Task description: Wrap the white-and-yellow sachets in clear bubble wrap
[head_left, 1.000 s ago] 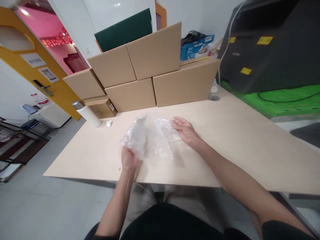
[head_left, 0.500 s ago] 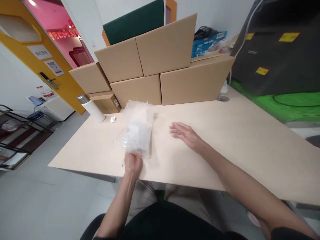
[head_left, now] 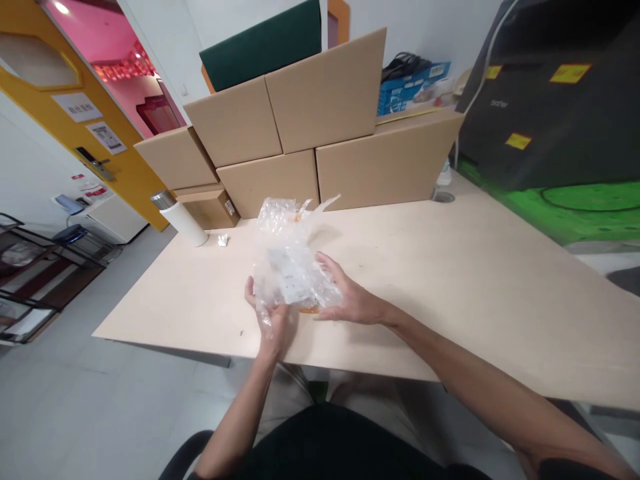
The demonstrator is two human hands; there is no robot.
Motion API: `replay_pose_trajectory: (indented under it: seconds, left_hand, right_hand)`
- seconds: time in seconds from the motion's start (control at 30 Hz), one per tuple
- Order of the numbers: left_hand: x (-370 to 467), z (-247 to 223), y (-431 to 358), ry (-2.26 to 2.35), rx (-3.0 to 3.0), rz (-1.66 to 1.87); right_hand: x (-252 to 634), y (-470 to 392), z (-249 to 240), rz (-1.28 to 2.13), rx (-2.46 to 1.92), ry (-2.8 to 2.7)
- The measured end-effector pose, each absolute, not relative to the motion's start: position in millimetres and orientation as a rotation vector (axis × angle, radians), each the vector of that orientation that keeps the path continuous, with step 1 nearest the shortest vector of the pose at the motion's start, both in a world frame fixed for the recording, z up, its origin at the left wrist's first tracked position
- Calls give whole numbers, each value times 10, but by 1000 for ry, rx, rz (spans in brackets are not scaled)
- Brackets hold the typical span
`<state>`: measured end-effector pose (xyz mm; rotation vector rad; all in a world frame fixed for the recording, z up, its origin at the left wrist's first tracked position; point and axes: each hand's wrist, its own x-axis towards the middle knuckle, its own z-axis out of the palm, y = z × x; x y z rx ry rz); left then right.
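A crinkled clear bubble-wrap bundle (head_left: 281, 243) is held between both hands just above the table. My left hand (head_left: 274, 328) grips its near left end, thumb on top and fingers partly beneath. On the right side my right hand (head_left: 353, 297) is wrapped around the wrap's edge, thumb and fingers apart with plastic between them. Something pale shows through the wrap's middle, and bits of orange show at its near and far ends. What lies inside cannot be made out.
The pale wooden table (head_left: 425, 300) bears a white bottle (head_left: 185, 223) with a metal cap and a small crumpled white scrap (head_left: 223, 240). Stacked cardboard boxes (head_left: 385, 167) line the back. A blue basket (head_left: 407, 87) and a large dark case (head_left: 530, 100) stand back right.
My right hand has moved left and taken hold of the bubble wrap. The wrap now sits bunched and turned, with loose ends sticking up, and orange shows at its ends.
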<state>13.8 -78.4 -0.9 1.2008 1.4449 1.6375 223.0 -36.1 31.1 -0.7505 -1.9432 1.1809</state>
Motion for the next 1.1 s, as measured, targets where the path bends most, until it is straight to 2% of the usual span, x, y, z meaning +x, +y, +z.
replay_pose_trajectory:
  seconds: [0.17, 0.37, 0.47, 0.6, 0.77, 0.87, 0.93, 1.0, 1.1]
  left_hand:
    - [-141, 37, -830, 1633, 1469, 1823]
    - [-522, 50, -1013, 1848, 1648, 1604]
    - [-632, -2, -1063, 1900, 1333, 1641]
    - [-808, -46, -994, 1715, 648, 1903]
    - [-1158, 72, -925, 1775, 404, 2071]
    - [-1229, 219, -1016, 2052, 613, 2294]
    - [-1158, 309, -1096, 2284, 1048, 2397]
    - [-1007, 363, -1137, 2325, 1575, 2212]
    - [-717, 358, -1065, 2167, 1942, 1450]
  right_hand:
    - [2236, -205, 181, 1419, -748, -1522]
    - [2402, -17, 291, 1390, -858, -964]
    - [2535, 83, 354, 1352, -957, -769]
    - [2706, 220, 304, 1297, -1073, -594]
    - [2800, 335, 169, 1207, -1211, -562]
    - [2804, 360, 144, 1189, -1232, -540]
    - [2807, 366, 137, 1179, -1240, -543]
    - [2816, 371, 120, 1161, -1252, -564]
    - [2834, 387, 76, 1134, -1265, -598]
